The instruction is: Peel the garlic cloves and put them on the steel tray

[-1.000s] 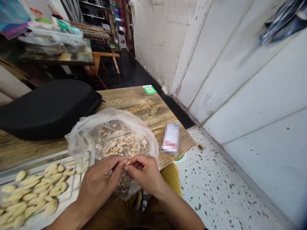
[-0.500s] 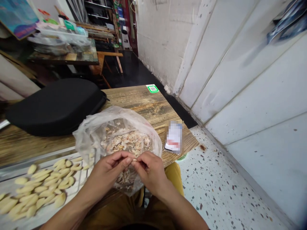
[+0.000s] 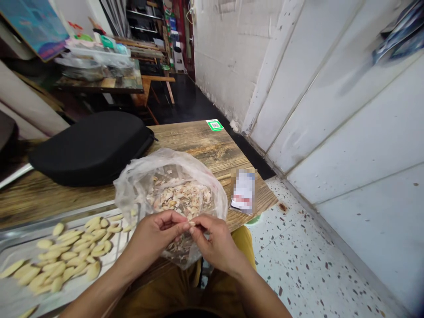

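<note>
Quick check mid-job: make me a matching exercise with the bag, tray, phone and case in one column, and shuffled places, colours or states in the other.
Things
1. Plastic bag
2. Tray
3. Phone
4. Case

Places, colours or states
A. Black, beyond the tray
B. Open-mouthed, with pale scraps inside
C. On the wooden table, to the right of the bag
D. Bearing many pale yellow pieces

Right pairs: 1-B, 2-D, 3-C, 4-A
</note>
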{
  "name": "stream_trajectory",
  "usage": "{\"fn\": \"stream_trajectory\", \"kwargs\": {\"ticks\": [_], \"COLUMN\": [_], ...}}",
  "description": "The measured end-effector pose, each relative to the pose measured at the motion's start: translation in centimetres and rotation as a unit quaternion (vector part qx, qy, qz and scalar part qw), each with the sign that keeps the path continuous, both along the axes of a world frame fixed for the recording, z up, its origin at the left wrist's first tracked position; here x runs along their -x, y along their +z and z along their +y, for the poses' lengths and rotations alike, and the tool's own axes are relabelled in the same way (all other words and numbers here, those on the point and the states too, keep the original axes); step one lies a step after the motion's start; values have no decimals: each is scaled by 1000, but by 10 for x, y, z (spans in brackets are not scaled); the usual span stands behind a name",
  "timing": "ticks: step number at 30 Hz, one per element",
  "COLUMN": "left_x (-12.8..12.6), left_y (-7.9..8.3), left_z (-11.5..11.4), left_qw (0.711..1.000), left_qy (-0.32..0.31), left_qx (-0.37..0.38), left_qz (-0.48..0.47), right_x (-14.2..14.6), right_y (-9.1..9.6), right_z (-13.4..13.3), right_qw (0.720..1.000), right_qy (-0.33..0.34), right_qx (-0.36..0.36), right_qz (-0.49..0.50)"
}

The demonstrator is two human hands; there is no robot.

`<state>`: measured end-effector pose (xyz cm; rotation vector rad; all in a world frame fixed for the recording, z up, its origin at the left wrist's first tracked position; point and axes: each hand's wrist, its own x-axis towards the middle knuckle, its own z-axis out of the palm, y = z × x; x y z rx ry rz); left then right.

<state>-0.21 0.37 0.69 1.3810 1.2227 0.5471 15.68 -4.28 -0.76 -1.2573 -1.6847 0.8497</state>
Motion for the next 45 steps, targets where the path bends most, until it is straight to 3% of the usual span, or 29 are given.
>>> {"fn": "stream_trajectory", "kwargs": {"ticks": [5, 10, 15, 20, 22, 26, 28, 36, 38, 40, 42, 43, 45], "left_x": [2, 7, 10, 12, 12, 11, 12, 19, 19, 18, 15, 15, 14], "left_y": [5, 7, 9, 13, 12, 7, 5, 5, 4, 4, 4, 3, 3], "left_z": [-2, -5, -13, -17, -19, -23, -25, -22, -20, -20, -21, -22, -24], "left_qw": [996, 982, 980, 985, 985, 965, 958, 962, 961, 962, 963, 964, 967], "left_qy": [-57, -106, -132, -99, -87, -71, -62, -98, -110, -108, -95, -89, -76], "left_qx": [-57, -151, -149, -121, -78, 16, 30, -86, -128, -145, -142, -142, -165], "left_qz": [22, 29, -3, -74, -131, -251, -280, -241, -218, -206, -210, -207, -177], "right_x": [1, 7, 13, 21, 26, 34, 35, 32, 34, 34, 31, 28, 23], "right_y": [8, 5, 4, 5, 4, 1, 2, 6, 4, 3, 3, 3, 5], "right_z": [-4, -6, -4, -6, -7, -10, -12, -18, -19, -20, -21, -22, -22], "right_qw": [997, 993, 987, 973, 949, 854, 822, 747, 761, 832, 926, 960, 989], "right_qy": [39, -16, -33, -34, -19, 30, 54, 122, 114, 58, -20, -52, -79], "right_qx": [52, 93, 88, 91, 134, 239, 270, 396, 403, 340, 205, 127, 6], "right_qz": [52, 73, 131, 207, 286, 462, 499, 521, 496, 435, 315, 244, 126]}}
